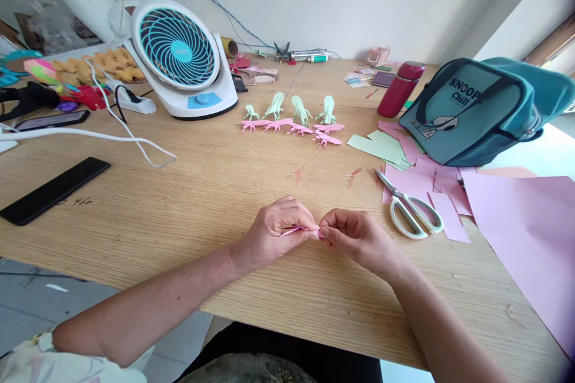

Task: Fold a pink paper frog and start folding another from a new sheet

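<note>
- The left hand [275, 232] pinches a folded pink paper [293, 231] between thumb and fingers; one narrow end of it sticks out toward the palm.
- The right hand [359, 240] is close against the left one, and its thumb and forefinger grip the other end of the same paper.
- This paper is over the near part of the tabletop [211, 185], in front of the person; whether the hands rest on the wood, one cannot tell.
- Farther back, in the middle, four green figures [300, 110] stand in a row, and just before them lie pink figures [277, 124].
- To the right of the hands, the scissors [397, 194] lie slightly open, partly upon pink pieces [449, 215].
- Behind the scissors are green pieces [375, 148], near a teal bag [467, 114] and a red bottle [399, 93].
- A large pink sheet [530, 227] covers the right edge.
- At the back left stands a fan [182, 51].
</note>
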`<state>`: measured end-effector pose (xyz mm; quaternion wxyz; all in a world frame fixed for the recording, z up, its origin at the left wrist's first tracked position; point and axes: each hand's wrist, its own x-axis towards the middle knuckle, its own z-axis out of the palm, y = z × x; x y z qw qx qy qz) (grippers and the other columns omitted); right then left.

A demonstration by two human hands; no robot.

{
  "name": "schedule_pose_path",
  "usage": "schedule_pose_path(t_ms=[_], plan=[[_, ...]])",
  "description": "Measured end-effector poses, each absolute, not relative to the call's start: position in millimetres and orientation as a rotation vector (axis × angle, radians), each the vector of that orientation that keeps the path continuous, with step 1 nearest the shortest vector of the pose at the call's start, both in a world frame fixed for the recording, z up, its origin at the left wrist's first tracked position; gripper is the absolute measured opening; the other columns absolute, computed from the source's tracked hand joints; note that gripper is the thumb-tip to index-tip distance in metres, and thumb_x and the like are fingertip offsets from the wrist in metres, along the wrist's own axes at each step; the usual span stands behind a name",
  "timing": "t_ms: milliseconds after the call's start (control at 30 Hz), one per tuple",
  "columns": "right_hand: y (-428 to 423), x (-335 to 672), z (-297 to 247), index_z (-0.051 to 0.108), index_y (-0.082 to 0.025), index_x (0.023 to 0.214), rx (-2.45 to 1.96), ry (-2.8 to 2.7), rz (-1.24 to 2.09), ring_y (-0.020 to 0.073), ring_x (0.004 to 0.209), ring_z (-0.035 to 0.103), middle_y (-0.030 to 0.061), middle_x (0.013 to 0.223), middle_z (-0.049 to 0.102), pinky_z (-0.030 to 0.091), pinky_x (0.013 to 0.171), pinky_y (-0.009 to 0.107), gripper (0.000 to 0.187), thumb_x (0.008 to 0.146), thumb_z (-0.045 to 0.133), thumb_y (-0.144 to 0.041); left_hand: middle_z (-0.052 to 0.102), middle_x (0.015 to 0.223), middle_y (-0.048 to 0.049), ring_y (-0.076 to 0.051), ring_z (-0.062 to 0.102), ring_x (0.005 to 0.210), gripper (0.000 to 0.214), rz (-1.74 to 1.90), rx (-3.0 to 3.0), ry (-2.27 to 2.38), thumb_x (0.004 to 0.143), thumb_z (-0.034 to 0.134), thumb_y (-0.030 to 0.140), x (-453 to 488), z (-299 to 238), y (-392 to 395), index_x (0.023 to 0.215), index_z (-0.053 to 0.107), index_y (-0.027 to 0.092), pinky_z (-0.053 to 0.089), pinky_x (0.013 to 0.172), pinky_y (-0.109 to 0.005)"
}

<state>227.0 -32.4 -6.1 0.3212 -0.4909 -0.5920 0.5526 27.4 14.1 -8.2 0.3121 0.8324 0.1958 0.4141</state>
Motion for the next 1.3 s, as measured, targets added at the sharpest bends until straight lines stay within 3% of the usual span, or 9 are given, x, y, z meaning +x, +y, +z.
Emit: schedule_pose_path(t_ms=[200, 800, 1033, 1300], plan=[[-32.2, 227.5, -0.9, 0.063, -0.018, 0.078, -1.298, -1.551, 1.492, 0.0122, 0.059, 0.047, -0.0003, 0.066, 0.058, 0.035, 0.055, 0.026, 0.029, 0.085, 0.063, -0.046, 0.072, 0.077, -0.0038, -0.014, 0.063, 0.076, 0.005, 1.116, 2.197, 0.509, 0.086, 0.070, 0.019, 26.6, -7.8, 14.5, 0.081, 0.071, 0.018, 0.050, 0.073, -0.027], [-31.8, 227.6, -5.1, 0.063, -0.017, 0.079, -1.250, -1.530, 1.508, 0.0119, 0.061, 0.047, -0.0010, 0.067, 0.057, 0.036, 0.057, 0.026, 0.028, 0.087, 0.063, -0.044, 0.066, 0.075, -0.0034, -0.014, 0.060, 0.076, 0.010, 1.136, 2.242, 0.545, 0.089, 0.065, 0.017, 28.4, -6.0, 8.6, 0.079, 0.065, 0.017, 0.049, 0.075, -0.028], [-32.5, 227.7, -6.1, 0.062, -0.017, 0.079, -1.265, -1.533, 1.488, 0.0113, 0.059, 0.044, -0.0021, 0.065, 0.055, 0.031, 0.053, 0.025, 0.026, 0.086, 0.064, -0.042, 0.068, 0.078, -0.0039, -0.015, 0.058, 0.076, 0.012, 1.113, 2.337, 0.576, 0.092, 0.061, 0.022, 28.6, -7.3, 9.0, 0.083, 0.065, 0.017, 0.047, 0.075, -0.028], [-32.0, 228.1, -7.5, 0.063, -0.017, 0.079, -1.325, -1.570, 1.421, 0.0110, 0.058, 0.042, -0.0022, 0.065, 0.054, 0.029, 0.053, 0.025, 0.024, 0.088, 0.061, -0.040, 0.072, 0.078, -0.0018, -0.013, 0.060, 0.075, 0.005, 1.145, 2.343, 0.547, 0.088, 0.067, 0.019, 27.9, -4.6, 9.4, 0.084, 0.069, 0.018, 0.045, 0.075, -0.028]])
